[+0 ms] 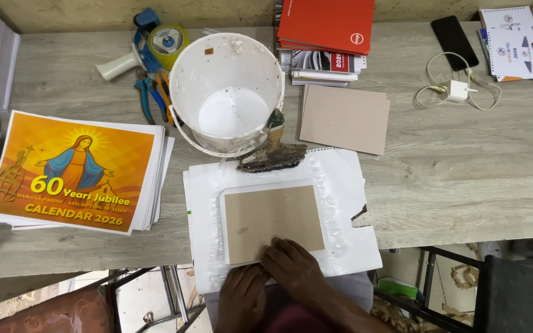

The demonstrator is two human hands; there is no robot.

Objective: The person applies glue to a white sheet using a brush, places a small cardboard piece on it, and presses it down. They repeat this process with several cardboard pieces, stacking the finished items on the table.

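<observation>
A brown cardboard rectangle point(271, 219) lies on a white sheet point(340, 240) smeared with glue, at the table's front edge. My right hand point(295, 266) presses flat on the cardboard's near edge, fingers together. My left hand point(240, 295) rests just below and left of it, on the white sheet's front margin, holding nothing that I can see. A dirty glue brush point(271, 155) lies across the sheet's far edge, its handle leaning on a white bucket point(187, 73) of white glue.
A stack of orange printed calendars point(75, 169) lies at left, with paper piles at the far left. Further back are a tape dispenser point(149, 44), pliers point(150, 94), red books point(325, 24), a spare cardboard piece point(343, 118), a phone point(454, 41) and a white charger point(458, 90).
</observation>
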